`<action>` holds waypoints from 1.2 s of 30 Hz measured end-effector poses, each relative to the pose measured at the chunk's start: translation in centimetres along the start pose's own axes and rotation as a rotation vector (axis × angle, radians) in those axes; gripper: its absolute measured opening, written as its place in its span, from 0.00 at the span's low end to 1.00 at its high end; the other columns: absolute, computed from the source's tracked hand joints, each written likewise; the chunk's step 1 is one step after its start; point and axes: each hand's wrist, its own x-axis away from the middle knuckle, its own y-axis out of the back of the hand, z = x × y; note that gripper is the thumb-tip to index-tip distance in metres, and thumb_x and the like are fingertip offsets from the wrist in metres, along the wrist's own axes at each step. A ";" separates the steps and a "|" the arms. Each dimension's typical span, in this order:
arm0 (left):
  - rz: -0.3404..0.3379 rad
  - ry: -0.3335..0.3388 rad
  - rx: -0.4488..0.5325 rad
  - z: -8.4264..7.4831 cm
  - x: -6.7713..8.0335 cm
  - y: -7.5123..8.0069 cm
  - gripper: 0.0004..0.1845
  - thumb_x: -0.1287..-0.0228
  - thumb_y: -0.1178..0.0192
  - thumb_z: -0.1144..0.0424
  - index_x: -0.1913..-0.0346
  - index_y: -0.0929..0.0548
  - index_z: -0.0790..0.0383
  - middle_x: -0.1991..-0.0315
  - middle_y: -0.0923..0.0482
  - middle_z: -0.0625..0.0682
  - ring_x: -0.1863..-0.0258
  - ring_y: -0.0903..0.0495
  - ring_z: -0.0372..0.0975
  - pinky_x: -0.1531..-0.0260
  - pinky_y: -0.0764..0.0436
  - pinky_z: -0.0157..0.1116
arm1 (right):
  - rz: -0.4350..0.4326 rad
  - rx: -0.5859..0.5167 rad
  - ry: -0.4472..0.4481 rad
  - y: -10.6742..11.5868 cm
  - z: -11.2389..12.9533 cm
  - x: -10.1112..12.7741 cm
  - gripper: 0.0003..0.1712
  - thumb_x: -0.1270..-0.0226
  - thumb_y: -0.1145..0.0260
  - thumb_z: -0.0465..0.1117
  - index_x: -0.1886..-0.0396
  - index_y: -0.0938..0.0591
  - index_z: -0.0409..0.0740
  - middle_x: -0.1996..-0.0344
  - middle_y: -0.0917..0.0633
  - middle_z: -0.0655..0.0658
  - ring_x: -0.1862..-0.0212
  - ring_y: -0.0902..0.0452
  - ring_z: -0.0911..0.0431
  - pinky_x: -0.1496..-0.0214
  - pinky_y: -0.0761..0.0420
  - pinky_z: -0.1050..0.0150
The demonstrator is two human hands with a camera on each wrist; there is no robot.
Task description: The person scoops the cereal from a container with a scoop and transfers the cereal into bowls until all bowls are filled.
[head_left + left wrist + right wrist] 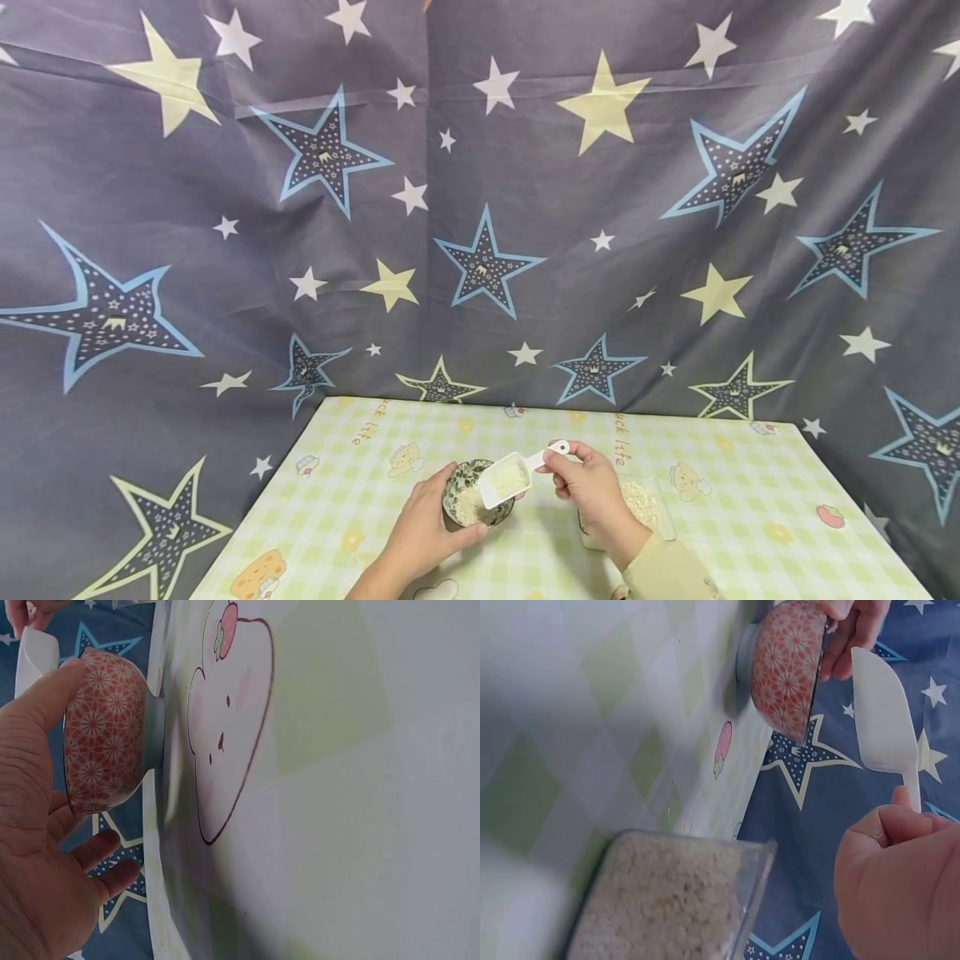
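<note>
A small bowl, red-patterned outside and dark green patterned inside, stands on the table with pale flakes in it. My left hand grips it from the left, thumb at the near rim and fingers round the far side. The white scoop is held over the bowl's right part, carrying more pale flakes. My right hand pinches its handle between thumb and fingers. Below my right wrist, a clear plastic container holds oat-like flakes; the forearm partly covers it in the head view.
A green-and-white checked cloth with cartoon prints covers the table. Behind it hangs a dark curtain patterned with stars. The table's far edge meets the curtain.
</note>
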 end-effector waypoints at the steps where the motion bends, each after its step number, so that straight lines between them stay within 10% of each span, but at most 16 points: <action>1: -0.002 0.001 -0.002 0.0 0.0 0.0 0.63 0.50 0.21 0.32 0.18 0.36 0.63 0.23 0.27 0.61 0.30 0.25 0.55 0.30 0.23 0.61 | 0.000 0.003 0.001 -0.1 -0.1 0.0 0.10 0.28 0.28 0.34 0.51 0.18 0.36 0.76 0.09 0.50 0.78 0.31 0.64 0.76 0.31 0.72; 20: -0.040 -0.002 0.003 0.4 -0.2 -0.1 0.62 0.53 0.19 0.32 0.19 0.33 0.61 0.26 0.24 0.60 0.32 0.23 0.54 0.34 0.20 0.60 | 0.069 0.270 0.283 -2.0 0.2 0.8 0.12 0.29 0.26 0.34 0.48 0.14 0.38 0.67 0.06 0.37 0.83 0.40 0.67 0.80 0.43 0.73; 25: -0.052 -0.013 -0.004 0.5 -0.3 -0.4 0.62 0.53 0.19 0.31 0.19 0.32 0.61 0.27 0.23 0.59 0.34 0.22 0.52 0.36 0.19 0.58 | 0.139 0.406 0.487 -2.1 0.3 1.5 0.10 0.27 0.26 0.37 0.49 0.13 0.46 0.76 0.09 0.45 0.82 0.31 0.68 0.81 0.36 0.74; 32: -0.035 -0.008 -0.003 0.5 -0.3 -0.1 0.62 0.51 0.20 0.31 0.19 0.33 0.60 0.27 0.24 0.59 0.34 0.22 0.53 0.36 0.19 0.60 | 0.256 0.574 1.033 -2.1 -0.4 1.6 0.12 0.29 0.27 0.31 0.49 0.14 0.44 0.77 0.12 0.53 0.77 0.32 0.78 0.79 0.28 0.81; 36: -0.024 -0.004 -0.004 0.2 -0.2 0.0 0.62 0.51 0.20 0.31 0.19 0.33 0.61 0.27 0.23 0.60 0.34 0.22 0.53 0.36 0.19 0.60 | 0.269 0.549 1.053 -1.9 -0.2 1.8 0.13 0.29 0.28 0.29 0.48 0.15 0.43 0.77 0.12 0.52 0.77 0.30 0.78 0.78 0.26 0.81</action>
